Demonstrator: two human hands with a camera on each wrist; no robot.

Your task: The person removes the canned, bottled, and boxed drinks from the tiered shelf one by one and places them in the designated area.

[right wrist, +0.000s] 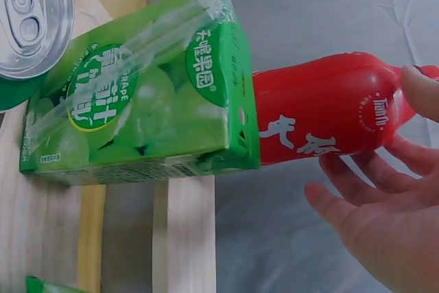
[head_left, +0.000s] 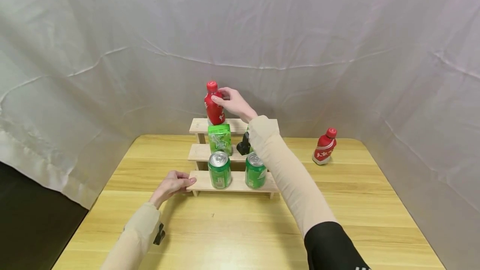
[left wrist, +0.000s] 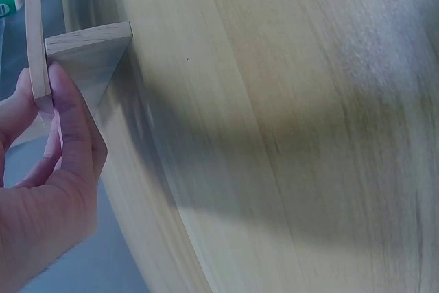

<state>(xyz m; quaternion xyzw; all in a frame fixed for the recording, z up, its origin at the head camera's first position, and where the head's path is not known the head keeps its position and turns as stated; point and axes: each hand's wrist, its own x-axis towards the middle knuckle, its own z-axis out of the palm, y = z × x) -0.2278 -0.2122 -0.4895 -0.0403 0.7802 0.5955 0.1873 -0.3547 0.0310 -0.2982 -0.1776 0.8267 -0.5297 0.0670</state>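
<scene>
Forearm covers: left one (head_left: 140, 222) and right one (head_left: 292, 174) both pale beige, close-fitting, lightly wrinkled, loosely bunched toward the wrist. Above right cover: black sleeve (head_left: 331, 241), white marks (head_left: 361, 268) at frame edge. Small dark, blocky device at left wrist (head_left: 159, 234); similar black unit (head_left: 244, 145) at right. Fingers (left wrist: 72, 125) were bare.

Head view: right sleeve (head_left: 292, 174) masks part of the wooden rack (head_left: 201, 181); white markings on the red bottle (head_left: 214, 112) too small to read. Right wrist view: bottle's lower end hidden behind the green carton (right wrist: 151, 94); right hand (right wrist: 387, 214) cropped at right edge — green item (right wrist: 51, 287) shows only a corner, identity unclear. Left wrist view: left hand (left wrist: 55, 197) cropped at left edge.
</scene>
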